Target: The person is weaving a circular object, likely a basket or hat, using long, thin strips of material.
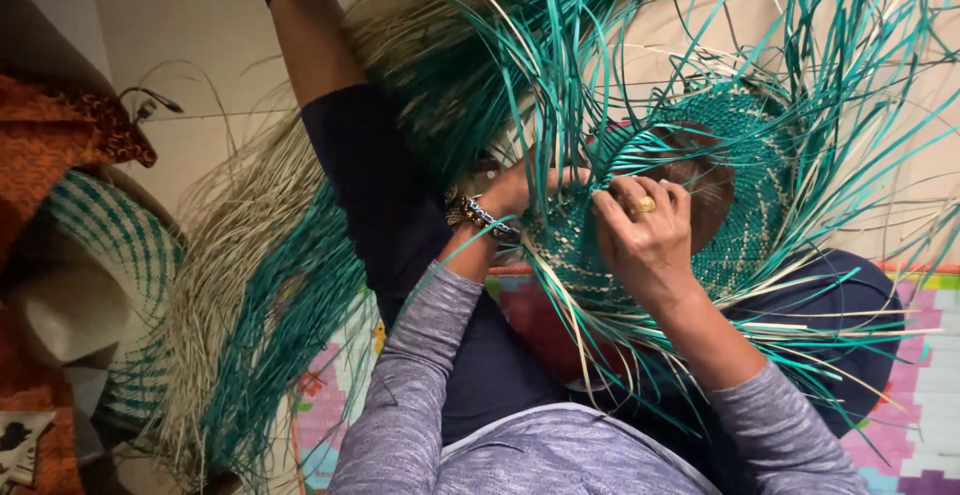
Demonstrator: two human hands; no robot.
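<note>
Over mat [930, 355], right hand [648, 240] pinches teal strands [560, 85].

Teal straw strands [560, 85] hide most of the left hand [520, 190].

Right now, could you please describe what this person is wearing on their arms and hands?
Both arms are in long grey heathered knit sleeves, pushed up short of the wrists. The left hand has a beaded bracelet in dark, silver and gold tones at its wrist. The right hand wears a gold ring on one finger.
</note>
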